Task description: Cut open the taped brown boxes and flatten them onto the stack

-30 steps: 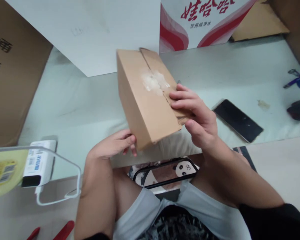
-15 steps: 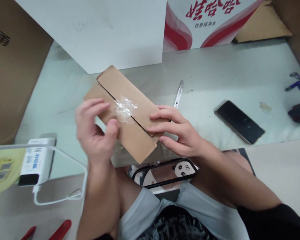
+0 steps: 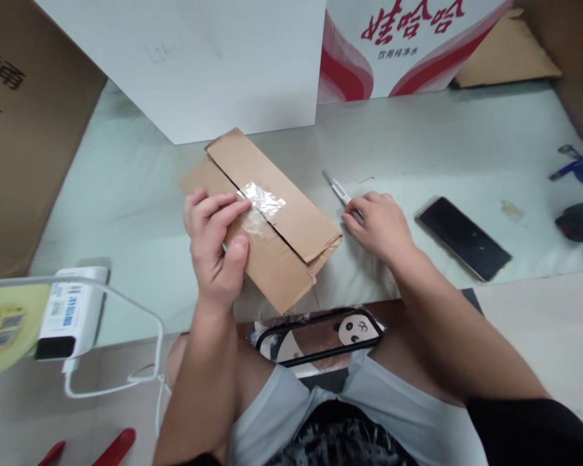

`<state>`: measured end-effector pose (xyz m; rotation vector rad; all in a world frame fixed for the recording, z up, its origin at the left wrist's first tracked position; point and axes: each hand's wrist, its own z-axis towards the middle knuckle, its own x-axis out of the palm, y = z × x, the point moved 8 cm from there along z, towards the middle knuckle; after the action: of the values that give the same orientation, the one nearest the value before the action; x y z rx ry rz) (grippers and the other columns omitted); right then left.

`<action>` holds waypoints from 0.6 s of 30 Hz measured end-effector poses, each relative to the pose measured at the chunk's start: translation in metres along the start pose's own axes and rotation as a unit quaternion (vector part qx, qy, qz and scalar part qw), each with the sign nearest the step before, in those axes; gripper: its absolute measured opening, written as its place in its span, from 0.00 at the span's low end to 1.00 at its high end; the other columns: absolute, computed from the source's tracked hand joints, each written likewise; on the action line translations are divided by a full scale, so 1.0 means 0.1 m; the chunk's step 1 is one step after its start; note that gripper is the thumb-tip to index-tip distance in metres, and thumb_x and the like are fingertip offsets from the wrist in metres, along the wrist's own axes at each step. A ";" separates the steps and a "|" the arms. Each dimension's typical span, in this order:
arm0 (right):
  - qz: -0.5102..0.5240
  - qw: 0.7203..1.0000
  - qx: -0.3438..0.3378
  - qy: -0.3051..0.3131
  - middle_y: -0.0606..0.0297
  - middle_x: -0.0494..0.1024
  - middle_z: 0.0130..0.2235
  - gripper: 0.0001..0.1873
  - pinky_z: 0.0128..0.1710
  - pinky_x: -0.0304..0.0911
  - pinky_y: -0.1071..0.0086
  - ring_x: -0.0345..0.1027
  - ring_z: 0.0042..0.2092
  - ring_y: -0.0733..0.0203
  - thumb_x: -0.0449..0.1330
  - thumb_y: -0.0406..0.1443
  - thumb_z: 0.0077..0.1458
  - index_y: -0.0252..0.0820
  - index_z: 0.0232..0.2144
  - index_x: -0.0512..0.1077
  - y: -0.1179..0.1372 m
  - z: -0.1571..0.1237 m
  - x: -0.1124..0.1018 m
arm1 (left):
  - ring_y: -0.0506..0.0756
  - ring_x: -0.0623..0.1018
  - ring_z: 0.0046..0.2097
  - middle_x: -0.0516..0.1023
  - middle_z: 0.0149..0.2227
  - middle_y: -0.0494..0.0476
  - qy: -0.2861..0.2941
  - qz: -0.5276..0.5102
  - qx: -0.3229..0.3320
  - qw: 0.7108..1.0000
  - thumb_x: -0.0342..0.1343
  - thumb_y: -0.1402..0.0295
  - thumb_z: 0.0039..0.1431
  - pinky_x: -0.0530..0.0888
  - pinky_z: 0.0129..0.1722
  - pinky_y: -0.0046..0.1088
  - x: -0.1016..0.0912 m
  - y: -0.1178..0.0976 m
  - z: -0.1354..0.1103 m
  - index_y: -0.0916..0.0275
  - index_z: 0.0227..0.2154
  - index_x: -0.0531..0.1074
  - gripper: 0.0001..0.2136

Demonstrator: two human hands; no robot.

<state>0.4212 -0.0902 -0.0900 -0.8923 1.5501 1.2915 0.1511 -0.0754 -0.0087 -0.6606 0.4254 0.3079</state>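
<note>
Head view: left hand [image 3: 216, 249] half-open, fingers and thumb laid on the carton [image 3: 289, 194], which sits left of the phone [image 3: 464, 238]. Right hand [image 3: 381, 226], just left of phone, pinches the utility knife [image 3: 339, 189]. Carton's long axis runs far-left to near-right, near end phone-side; knife roughly parallel, tip away from phone. White box [image 3: 223, 65] stands far-left of phone, power bank [image 3: 72, 310] well left

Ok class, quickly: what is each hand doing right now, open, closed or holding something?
Left hand: open, thumb apart from the fingers, resting on the cardboard box.
Right hand: closed, holding the near end of the knife.
</note>
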 end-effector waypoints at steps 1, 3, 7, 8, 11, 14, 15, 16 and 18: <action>0.008 1.000 0.012 -0.002 0.49 0.78 0.45 0.14 0.47 0.66 0.53 0.68 0.46 0.44 0.55 0.38 0.61 0.41 0.45 0.76 -0.02 0.01 0.00 | 0.63 0.72 0.59 0.77 0.53 0.58 0.010 -0.005 -0.001 1.000 0.51 0.61 0.67 0.61 0.69 0.53 0.03 -0.02 0.00 0.54 0.54 0.77 0.17; 0.045 0.998 0.041 -0.010 0.51 0.79 0.43 0.19 0.43 0.65 0.56 0.70 0.42 0.47 0.55 0.36 0.59 0.40 0.52 0.71 -0.07 0.04 -0.01 | 0.63 0.72 0.60 0.77 0.54 0.58 0.032 -0.010 0.001 0.999 0.50 0.59 0.67 0.60 0.70 0.53 0.09 -0.07 -0.01 0.53 0.55 0.76 0.18; 0.220 0.971 0.045 -0.086 0.61 0.78 0.36 0.18 0.35 0.65 0.61 0.69 0.31 0.57 0.54 0.41 0.63 0.44 0.54 0.66 -0.12 0.08 -0.14 | 0.66 0.69 0.63 0.76 0.54 0.59 0.065 0.011 -0.002 0.998 0.46 0.56 0.68 0.59 0.70 0.55 0.22 -0.14 -0.04 0.51 0.56 0.75 0.20; 0.287 0.951 0.031 -0.109 0.64 0.77 0.35 0.17 0.32 0.65 0.64 0.69 0.29 0.60 0.52 0.42 0.64 0.46 0.53 0.65 -0.11 0.06 -0.22 | 0.66 0.69 0.64 0.76 0.54 0.59 0.067 0.014 0.002 0.998 0.45 0.55 0.68 0.58 0.71 0.55 0.25 -0.16 -0.05 0.51 0.56 0.74 0.20; 0.472 0.871 -0.036 -0.131 0.66 0.76 0.38 0.19 0.28 0.65 0.68 0.71 0.29 0.65 0.50 0.49 0.66 0.50 0.54 0.64 -0.03 -0.05 -0.51 | 0.65 0.70 0.63 0.75 0.54 0.57 0.057 0.004 0.013 0.998 0.44 0.57 0.69 0.58 0.71 0.55 0.28 -0.20 -0.06 0.49 0.56 0.73 0.19; 0.512 0.842 -0.132 -0.112 0.60 0.76 0.51 0.33 0.33 0.72 0.64 0.78 0.40 0.59 0.55 0.60 0.61 0.55 0.61 0.60 0.19 -0.22 -0.79 | 0.63 0.70 0.62 0.75 0.53 0.57 0.053 -0.001 0.017 0.998 0.44 0.58 0.70 0.58 0.71 0.54 0.29 -0.23 -0.06 0.47 0.54 0.73 0.17; 0.500 0.845 -0.158 -0.108 0.59 0.75 0.54 0.39 0.35 0.73 0.62 0.78 0.44 0.57 0.56 0.63 0.58 0.57 0.64 0.57 0.26 -0.27 -0.85 | 0.63 0.70 0.62 0.74 0.54 0.57 0.054 -0.002 0.019 0.998 0.44 0.58 0.70 0.58 0.71 0.53 0.29 -0.24 -0.06 0.47 0.54 0.73 0.16; 0.488 0.847 -0.175 -0.114 0.58 0.75 0.55 0.42 0.35 0.74 0.62 0.77 0.45 0.55 0.57 0.64 0.56 0.58 0.66 0.55 0.32 -0.31 -0.89 | 0.63 0.69 0.62 0.74 0.54 0.57 0.055 -0.004 0.021 0.998 0.45 0.59 0.70 0.59 0.70 0.52 0.30 -0.25 -0.06 0.47 0.53 0.73 0.16; 0.488 0.843 -0.175 -0.143 0.63 0.78 0.45 0.37 0.30 0.71 0.63 0.75 0.38 0.58 0.61 0.61 0.56 0.57 0.61 0.59 0.38 -0.36 -0.92 | 0.62 0.69 0.62 0.73 0.54 0.57 0.053 -0.008 0.025 0.998 0.46 0.60 0.70 0.60 0.70 0.51 0.31 -0.28 -0.06 0.48 0.53 0.74 0.15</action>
<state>0.4099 -0.1203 0.0112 -0.0065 1.5744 2.3606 0.1876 -0.0961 -0.0127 -0.6324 0.5274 0.2459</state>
